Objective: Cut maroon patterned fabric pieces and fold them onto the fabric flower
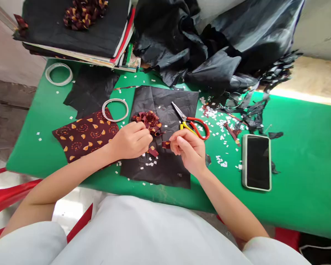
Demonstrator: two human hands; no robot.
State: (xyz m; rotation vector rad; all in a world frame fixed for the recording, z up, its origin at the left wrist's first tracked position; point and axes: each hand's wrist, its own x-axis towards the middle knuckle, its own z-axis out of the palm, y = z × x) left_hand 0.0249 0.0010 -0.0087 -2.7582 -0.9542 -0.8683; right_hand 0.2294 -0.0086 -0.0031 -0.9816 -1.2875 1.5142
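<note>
My left hand (132,140) is closed on a maroon patterned fabric flower (149,120) that rests on a black cloth sheet (165,165) on the green table (300,147). Close to its right, my right hand (189,149) pinches a small maroon fabric piece (166,144) between thumb and fingers. Another small folded maroon piece (153,151) lies on the black sheet between the two hands. Red and yellow handled scissors (191,123) lie open just beyond my right hand.
A phone (257,162) lies face up at the right. A maroon patterned cloth (85,134) and two tape rings (115,109) (59,74) lie at the left. Stacked boards with another fabric flower (84,14) and crumpled black cloth (217,48) fill the back. White paper bits are scattered about.
</note>
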